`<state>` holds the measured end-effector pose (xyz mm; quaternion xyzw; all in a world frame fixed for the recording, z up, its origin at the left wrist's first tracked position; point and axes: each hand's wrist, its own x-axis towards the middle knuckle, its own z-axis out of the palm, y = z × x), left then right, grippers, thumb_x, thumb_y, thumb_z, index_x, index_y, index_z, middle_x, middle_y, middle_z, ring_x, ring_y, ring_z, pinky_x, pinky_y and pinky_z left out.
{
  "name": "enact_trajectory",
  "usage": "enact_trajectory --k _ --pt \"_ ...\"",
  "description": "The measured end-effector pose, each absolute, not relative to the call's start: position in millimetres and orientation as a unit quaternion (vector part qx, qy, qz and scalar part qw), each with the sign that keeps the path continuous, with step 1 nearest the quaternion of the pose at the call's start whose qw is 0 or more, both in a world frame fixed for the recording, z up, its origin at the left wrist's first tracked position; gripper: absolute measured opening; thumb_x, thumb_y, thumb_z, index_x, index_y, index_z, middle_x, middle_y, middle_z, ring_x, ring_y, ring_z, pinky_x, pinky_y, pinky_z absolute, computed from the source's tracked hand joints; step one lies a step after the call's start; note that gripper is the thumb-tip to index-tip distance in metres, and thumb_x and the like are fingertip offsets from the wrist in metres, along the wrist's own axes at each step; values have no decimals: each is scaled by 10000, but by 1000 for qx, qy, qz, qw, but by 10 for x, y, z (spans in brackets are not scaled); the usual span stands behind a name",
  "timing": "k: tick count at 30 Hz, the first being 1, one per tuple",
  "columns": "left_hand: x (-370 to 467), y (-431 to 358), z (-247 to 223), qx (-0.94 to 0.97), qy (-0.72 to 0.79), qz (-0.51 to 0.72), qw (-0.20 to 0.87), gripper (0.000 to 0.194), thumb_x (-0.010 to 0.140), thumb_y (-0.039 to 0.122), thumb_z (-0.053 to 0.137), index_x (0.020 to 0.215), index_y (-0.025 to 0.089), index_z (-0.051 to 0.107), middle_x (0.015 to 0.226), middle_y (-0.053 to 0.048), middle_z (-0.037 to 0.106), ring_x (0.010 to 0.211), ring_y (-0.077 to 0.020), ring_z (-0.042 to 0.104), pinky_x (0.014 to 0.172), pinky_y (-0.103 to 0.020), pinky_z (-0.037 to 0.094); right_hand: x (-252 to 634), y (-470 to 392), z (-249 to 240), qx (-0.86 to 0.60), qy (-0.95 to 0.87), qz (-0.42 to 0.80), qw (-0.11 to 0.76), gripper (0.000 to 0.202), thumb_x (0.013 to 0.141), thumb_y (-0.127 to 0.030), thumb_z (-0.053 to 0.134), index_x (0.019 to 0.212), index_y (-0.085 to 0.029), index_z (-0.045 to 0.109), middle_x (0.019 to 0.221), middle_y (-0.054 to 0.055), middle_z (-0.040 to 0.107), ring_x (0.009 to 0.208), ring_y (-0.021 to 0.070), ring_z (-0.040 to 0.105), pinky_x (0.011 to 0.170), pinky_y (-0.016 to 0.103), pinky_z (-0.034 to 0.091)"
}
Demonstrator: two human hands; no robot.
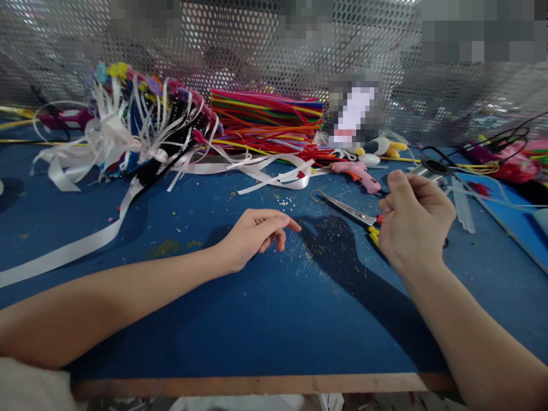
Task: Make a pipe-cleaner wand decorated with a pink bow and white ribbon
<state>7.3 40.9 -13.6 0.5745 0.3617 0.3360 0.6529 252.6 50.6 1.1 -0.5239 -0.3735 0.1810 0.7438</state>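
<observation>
My left hand [263,231] is low over the middle of the blue table [205,325]. Its thumb lies against the index finger, which points right, and the other fingers curl under. Whatever it may pinch is too small to see. A small cluster of white beads [286,201] lies just beyond it. Raised on the right, my right hand [415,220] has its thumb pressed to bent fingers; any object in that pinch is hidden. Behind and left of it lie scissors [351,210], blades toward the left, their red and yellow handles partly covered by the hand.
A pink glue gun [357,174] rests behind the scissors. Clear glue sticks [463,205] lie at right. Colourful pipe cleaners [265,114] are stacked along the perforated metal screen [240,34]. White ribbon [85,251] trails leftward from a ribboned, flowered bundle [145,120].
</observation>
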Motion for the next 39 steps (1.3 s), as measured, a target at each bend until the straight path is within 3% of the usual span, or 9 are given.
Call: enact_trajectory --k 11,18,28,34,39 --pt "109 401 -195 625 372 332 601 266 895 389 635 883 157 766 516 24 560 604 -115 576 683 -254 491 2567 533 64 -515 -353 193 757 338 636 -403 828 751 -173 608 596 -86 427 478 35 329 469 242 237" --pt "107 376 -166 647 384 307 583 247 868 378 672 838 156 777 514 2 593 663 -148 636 655 -254 481 2593 536 82 -495 -353 199 768 371 603 -393 856 748 -162 605 589 -90 417 463 30 302 466 247 205" --pt "106 370 -166 643 395 291 588 282 817 364 722 1001 160 787 561 -7 664 551 -110 588 556 -229 458 2646 574 86 -499 -355 163 773 363 634 -430 833 750 -164 614 606 -69 455 466 41 317 470 263 228" --pt "107 369 -145 654 388 280 586 280 808 355 728 979 144 791 559 -25 674 548 -125 613 514 -224 444 2659 573 100 -503 -363 149 770 382 605 -467 838 723 -183 611 581 -76 436 466 46 297 461 267 207" --pt "99 378 -176 665 381 278 579 290 830 388 707 960 142 788 574 -30 680 522 -116 584 498 -229 434 2690 585 91 -508 -367 132 768 374 609 -456 831 742 -169 630 615 -57 501 476 47 341 475 257 264"
